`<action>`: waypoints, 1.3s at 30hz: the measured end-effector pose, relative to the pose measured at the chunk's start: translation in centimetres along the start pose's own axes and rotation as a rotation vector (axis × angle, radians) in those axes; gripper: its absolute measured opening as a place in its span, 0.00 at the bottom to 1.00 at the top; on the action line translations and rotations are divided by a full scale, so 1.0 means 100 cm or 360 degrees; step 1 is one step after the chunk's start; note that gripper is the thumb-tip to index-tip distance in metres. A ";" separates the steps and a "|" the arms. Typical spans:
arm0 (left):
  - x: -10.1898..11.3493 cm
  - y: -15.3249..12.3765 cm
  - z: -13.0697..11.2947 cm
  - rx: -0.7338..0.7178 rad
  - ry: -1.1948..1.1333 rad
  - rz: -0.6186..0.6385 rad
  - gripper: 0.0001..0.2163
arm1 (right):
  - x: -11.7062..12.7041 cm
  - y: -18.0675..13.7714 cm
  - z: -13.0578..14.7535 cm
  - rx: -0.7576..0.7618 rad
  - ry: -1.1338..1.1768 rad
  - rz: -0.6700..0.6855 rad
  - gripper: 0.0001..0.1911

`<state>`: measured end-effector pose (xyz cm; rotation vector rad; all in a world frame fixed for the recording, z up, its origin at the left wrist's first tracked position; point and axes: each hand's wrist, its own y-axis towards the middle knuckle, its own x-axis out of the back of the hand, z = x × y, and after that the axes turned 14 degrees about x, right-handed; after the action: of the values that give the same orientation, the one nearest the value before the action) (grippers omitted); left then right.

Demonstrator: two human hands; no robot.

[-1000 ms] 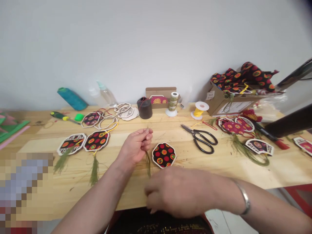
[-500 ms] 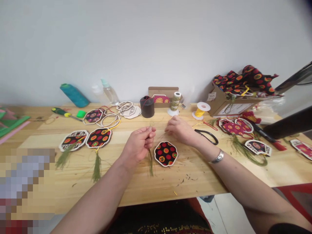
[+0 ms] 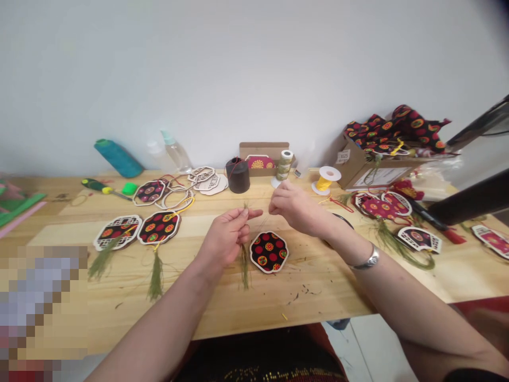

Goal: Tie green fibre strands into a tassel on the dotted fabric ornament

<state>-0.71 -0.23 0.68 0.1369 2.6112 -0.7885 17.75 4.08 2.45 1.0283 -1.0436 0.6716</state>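
Observation:
My left hand (image 3: 230,233) is closed around a bundle of olive-green threads (image 3: 245,270), whose ends hang below the fist and poke out a little above it. Its index finger points to the right. My right hand (image 3: 292,207) is pinched shut just beyond, and a thin thread seems to run between the two hands, too fine to follow fully. Below them on the table lies a scalloped ornament (image 3: 269,252) of black floral fabric with a pale wooden rim; neither hand touches it.
Finished-looking ornaments with green tassels (image 3: 156,277) lie left. Along the wall stand a teal thread cone (image 3: 118,158), a black thread spool (image 3: 238,176), a green thread spool (image 3: 284,165) and a yellow cord spool (image 3: 325,181). A cardboard box (image 3: 376,172) holds fabric. A black pole (image 3: 469,195) juts in from the right.
My left index finger has stretched out toward the right. My right hand has risen slightly and turned, its fingers drawn together. The view has shifted a little.

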 end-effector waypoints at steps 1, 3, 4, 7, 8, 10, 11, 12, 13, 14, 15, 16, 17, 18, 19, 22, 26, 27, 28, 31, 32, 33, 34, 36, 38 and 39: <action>-0.001 0.000 0.001 -0.0019 0.0018 0.0023 0.06 | 0.004 0.002 0.003 0.0012 -0.0006 -0.0012 0.12; -0.001 -0.001 0.003 -0.0033 0.0042 0.0080 0.07 | 0.007 0.004 0.007 0.0029 -0.0013 -0.0044 0.11; -0.001 -0.001 0.004 -0.0027 0.0064 0.0112 0.08 | 0.006 0.004 0.009 0.0035 -0.0008 -0.0058 0.11; 0.000 -0.001 0.007 0.0018 0.0184 0.0186 0.09 | 0.000 0.004 0.011 0.0033 0.0040 -0.0133 0.11; 0.000 -0.001 0.008 0.0028 0.0222 0.0194 0.09 | -0.002 0.004 0.011 0.0020 0.0071 -0.0189 0.10; 0.000 -0.001 0.009 0.0015 0.0260 0.0188 0.10 | -0.007 0.001 0.010 -0.0083 0.0146 -0.0404 0.10; 0.001 0.000 0.009 -0.0001 0.0264 0.0178 0.10 | -0.009 0.000 0.009 -0.0193 0.0200 -0.0559 0.09; 0.001 0.000 0.009 -0.0017 0.0261 0.0165 0.10 | -0.011 -0.002 0.007 -0.0349 0.0282 -0.0716 0.09; 0.000 0.000 0.009 -0.0033 0.0255 0.0153 0.10 | -0.013 -0.004 0.006 -0.0537 0.0409 -0.0842 0.08; 0.000 0.001 0.010 -0.0050 0.0247 0.0141 0.10 | -0.015 -0.005 0.004 -0.0736 0.0586 -0.0911 0.08; 0.000 0.001 0.010 -0.0069 0.0241 0.0131 0.10 | -0.018 -0.007 0.003 -0.0925 0.0814 -0.0916 0.08; 0.000 0.001 0.010 -0.0089 0.0238 0.0119 0.10 | -0.020 -0.008 0.003 -0.1083 0.1071 -0.0873 0.09; -0.001 0.001 0.009 -0.0113 0.0240 0.0106 0.10 | -0.023 -0.008 0.002 -0.1198 0.1329 -0.0810 0.11; -0.001 0.001 0.009 -0.0135 0.0244 0.0094 0.10 | -0.025 -0.008 0.003 -0.1271 0.1559 -0.0760 0.12; -0.001 0.001 0.009 -0.0151 0.0249 0.0081 0.10 | -0.027 -0.008 0.004 -0.1312 0.1744 -0.0740 0.13; -0.002 0.000 0.009 -0.0164 0.0252 0.0060 0.09 | -0.031 -0.007 0.008 -0.1338 0.2072 -0.0785 0.15; -0.003 -0.001 0.012 -0.0163 0.0288 0.0103 0.09 | -0.030 -0.006 0.013 -0.1407 0.2360 -0.0746 0.18; -0.003 -0.001 0.012 -0.0166 0.0306 0.0116 0.09 | -0.029 -0.005 0.013 -0.1436 0.2420 -0.0738 0.19; -0.003 -0.001 0.013 -0.0169 0.0325 0.0126 0.09 | -0.028 -0.005 0.014 -0.1459 0.2471 -0.0744 0.19; -0.004 -0.002 0.014 -0.0167 0.0381 0.0134 0.10 | -0.026 -0.003 0.016 -0.1461 0.2588 -0.0839 0.18; -0.003 -0.002 0.014 -0.0165 0.0398 0.0135 0.10 | -0.025 -0.003 0.016 -0.1436 0.2608 -0.0867 0.17; -0.003 -0.002 0.014 -0.0164 0.0412 0.0135 0.10 | -0.025 -0.003 0.017 -0.1407 0.2614 -0.0886 0.16; -0.003 -0.002 0.014 -0.0161 0.0420 0.0139 0.10 | -0.025 -0.003 0.017 -0.1376 0.2607 -0.0898 0.16; -0.003 -0.001 0.015 -0.0155 0.0421 0.0147 0.10 | -0.025 -0.003 0.017 -0.1320 0.2556 -0.0910 0.17; -0.003 -0.001 0.015 -0.0155 0.0414 0.0144 0.10 | -0.026 -0.003 0.018 -0.1296 0.2463 -0.0954 0.16; -0.003 0.000 0.015 -0.0154 0.0406 0.0139 0.11 | -0.027 -0.003 0.018 -0.1293 0.2398 -0.0987 0.16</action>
<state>0.06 -1.08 -0.31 0.3415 2.8535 -0.6503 16.29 2.35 0.10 -0.0655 0.3708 0.2710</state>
